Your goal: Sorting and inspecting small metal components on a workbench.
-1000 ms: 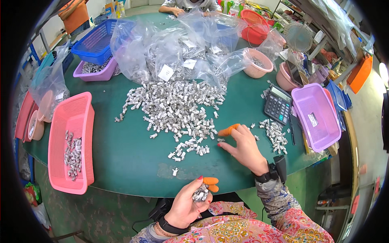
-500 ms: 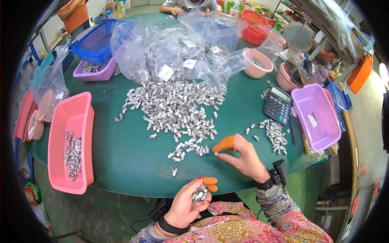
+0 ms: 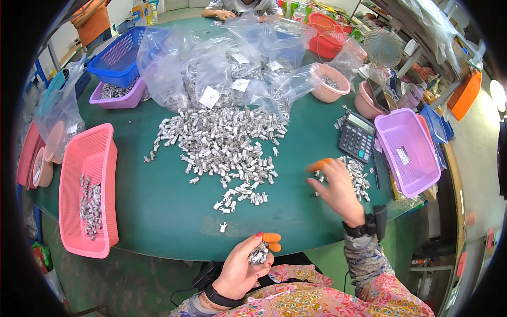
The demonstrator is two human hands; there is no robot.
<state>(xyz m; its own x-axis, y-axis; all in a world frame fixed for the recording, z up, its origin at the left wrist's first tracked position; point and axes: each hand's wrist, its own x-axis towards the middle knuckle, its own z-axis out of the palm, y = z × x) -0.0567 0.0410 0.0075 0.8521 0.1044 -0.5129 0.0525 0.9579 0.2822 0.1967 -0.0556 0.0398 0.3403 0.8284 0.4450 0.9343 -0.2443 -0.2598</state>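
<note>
My left hand (image 3: 240, 264), with orange finger covers on two fingers, is cupped around a clump of small silvery metal parts (image 3: 259, 254) at the table's near edge. My right hand (image 3: 340, 190) reaches over the small pile of metal parts (image 3: 360, 182) on the right and hides some of it. Its thumb and orange-covered finger are apart, slightly blurred, with nothing seen between them. A large heap of the same metal parts (image 3: 222, 140) spreads over the middle of the green table (image 3: 153, 211). One single part (image 3: 223, 227) lies apart, nearer to me.
At left stands a pink basket (image 3: 111, 211) with some metal parts inside. Filled clear plastic bags (image 3: 185, 79) lie behind the heap. A calculator (image 3: 356, 136), a pen (image 3: 376, 171) and a purple basket (image 3: 409, 177) are at right. Another person (image 3: 243, 8) sits across the table.
My right hand has moved right, from beside the heap's near end to the small pile, and its pinch has opened. The part in that pinch no longer shows. My left hand keeps its clump.
</note>
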